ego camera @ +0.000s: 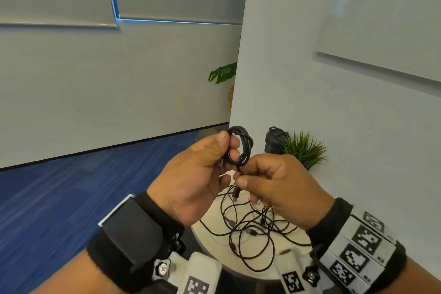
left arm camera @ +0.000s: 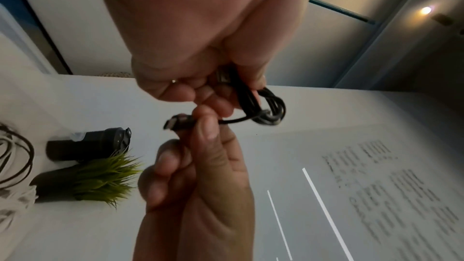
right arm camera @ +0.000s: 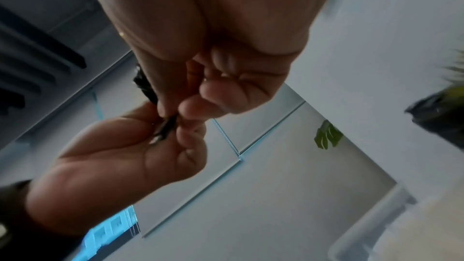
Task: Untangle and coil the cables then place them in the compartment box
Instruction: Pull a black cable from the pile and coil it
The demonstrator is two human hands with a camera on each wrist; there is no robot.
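Observation:
In the head view my left hand (ego camera: 229, 148) pinches a small coil of black cable (ego camera: 241, 144) between thumb and fingers, held above the table. My right hand (ego camera: 239, 178) pinches the loose tail of that cable just under the coil, its plug (ego camera: 235, 194) hanging below my thumb. The left wrist view shows the coil (left arm camera: 270, 110) under my left hand and the plug (left arm camera: 177, 122) sticking out of my right fingers (left arm camera: 206, 126). A tangle of black cables (ego camera: 250, 229) lies on the round white table (ego camera: 210, 222). No compartment box shows clearly.
A black bottle (ego camera: 274, 142) and a small spiky green plant (ego camera: 305, 148) stand at the table's far side against a white wall. Blue carpet (ego camera: 83, 193) lies to the left. A blurred translucent container edge (right arm camera: 364, 225) shows in the right wrist view.

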